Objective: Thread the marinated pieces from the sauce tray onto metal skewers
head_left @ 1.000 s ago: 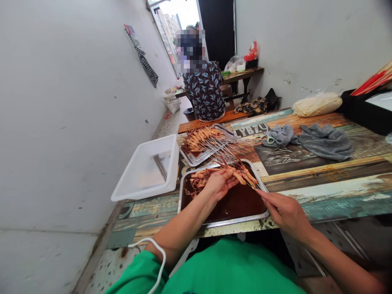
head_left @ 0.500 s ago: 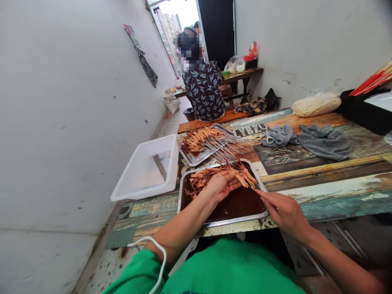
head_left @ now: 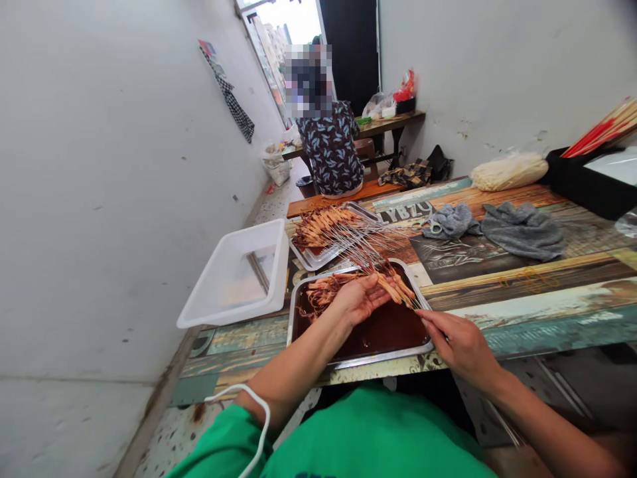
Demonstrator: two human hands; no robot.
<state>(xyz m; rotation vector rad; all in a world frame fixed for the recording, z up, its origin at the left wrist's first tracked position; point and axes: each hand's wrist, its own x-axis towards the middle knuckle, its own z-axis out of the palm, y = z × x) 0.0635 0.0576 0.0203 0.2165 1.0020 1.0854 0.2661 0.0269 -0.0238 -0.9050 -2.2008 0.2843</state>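
My left hand [head_left: 365, 299] is palm up over the near metal tray [head_left: 293, 318], its fingers curled under long, thin orange-brown meat pieces [head_left: 398, 289] that look like duck tongues. My right hand [head_left: 458, 338], at the tray's right rim, pinches the end of a thin metal skewer [head_left: 418, 307] whose tip reaches those pieces. More loose pieces [head_left: 323, 290] lie in dark brown liquid [head_left: 378, 335] in the same tray. Behind it, a second tray [head_left: 316, 261] holds a pile of skewered pieces [head_left: 323, 226], their metal skewers [head_left: 368, 239] pointing right.
A white plastic tub [head_left: 231, 265] stands at the left. Grey cloths [head_left: 522, 229] and green-handled scissors [head_left: 435, 227] lie at the right, near a bagged pale bundle [head_left: 510, 171] and a black box [head_left: 582, 182] of red-ended sticks. A person [head_left: 331, 149] sits beyond the table.
Both hands stay almost in place, with the right still pinching the skewer at the meat pieces. The view has shifted slightly.
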